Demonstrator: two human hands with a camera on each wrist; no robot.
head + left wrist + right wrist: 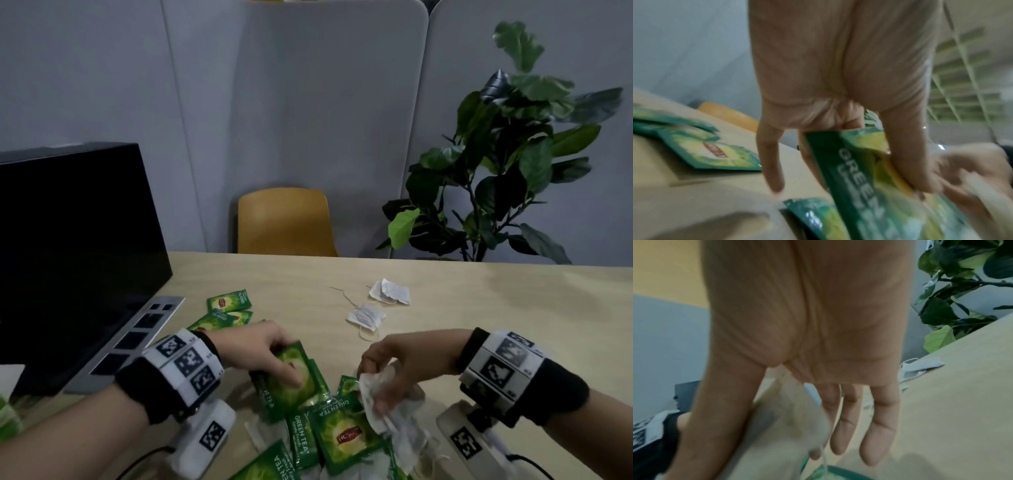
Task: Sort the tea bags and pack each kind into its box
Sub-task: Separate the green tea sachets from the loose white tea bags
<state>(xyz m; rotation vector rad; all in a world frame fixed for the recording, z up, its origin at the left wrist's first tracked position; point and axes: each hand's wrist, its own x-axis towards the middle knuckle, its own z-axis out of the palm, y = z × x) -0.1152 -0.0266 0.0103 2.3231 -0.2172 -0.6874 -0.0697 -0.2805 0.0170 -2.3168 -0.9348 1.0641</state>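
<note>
Several green tea sachets (337, 435) lie mixed with white paper tea bags (407, 442) in a pile at the table's near edge. My left hand (270, 356) pinches one green sachet (293, 380) between thumb and fingers above the pile; the left wrist view shows the same green sachet (863, 178) under my thumb. My right hand (390, 373) grips a white tea bag (371, 401), seen close as a pale white tea bag (789, 420) between thumb and forefinger. Two more green sachets (228, 301) lie further left. No tea box is visible.
Two loose white tea bags (390, 291) with strings lie mid-table. A black monitor (75, 246) and a grey keyboard (130, 342) fill the left side. A yellow chair (286, 222) and a leafy plant (507, 154) stand behind the table (496, 301).
</note>
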